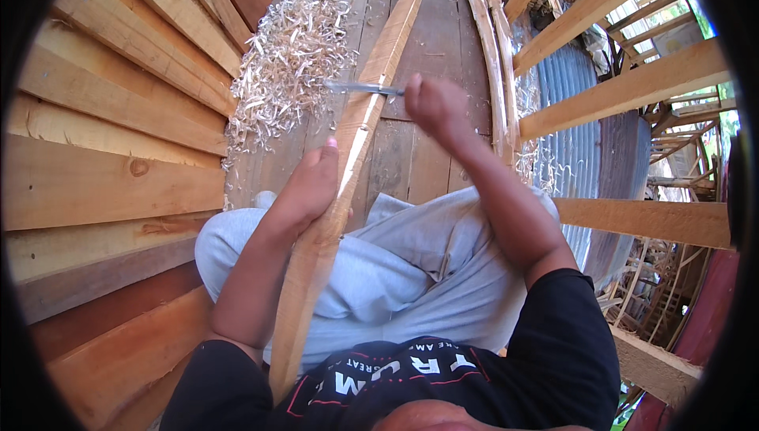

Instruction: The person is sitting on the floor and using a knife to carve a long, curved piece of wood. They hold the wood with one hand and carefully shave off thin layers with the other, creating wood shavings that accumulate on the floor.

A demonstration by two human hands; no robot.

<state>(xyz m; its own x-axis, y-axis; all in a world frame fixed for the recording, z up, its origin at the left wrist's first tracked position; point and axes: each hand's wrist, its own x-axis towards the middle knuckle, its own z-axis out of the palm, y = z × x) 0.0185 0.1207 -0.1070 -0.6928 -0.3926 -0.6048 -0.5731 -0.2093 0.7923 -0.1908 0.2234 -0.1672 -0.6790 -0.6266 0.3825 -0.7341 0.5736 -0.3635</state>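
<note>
A long, tapering wooden pole (314,269) runs from beside my torso, across my lap, to a narrow end on the floorboards far ahead. Pale freshly cut faces show along its upper part. Around its middle my left hand (311,184) is wrapped, the thumb lying along its side. My right hand (436,107), slightly blurred, grips a knife (360,87) just right of the pole. The blade lies crosswise over the wood and points left; whether its edge bites in I cannot tell. Most of the knife's handle is hidden in my fist.
Curled wood shavings (288,59) are heaped on the floorboards left of the pole. A plank wall (118,186) stands close on my left. Two peeled poles (492,59) lie to the right, beside a wooden railing (632,103). Corrugated metal sheets (565,107) are beyond it.
</note>
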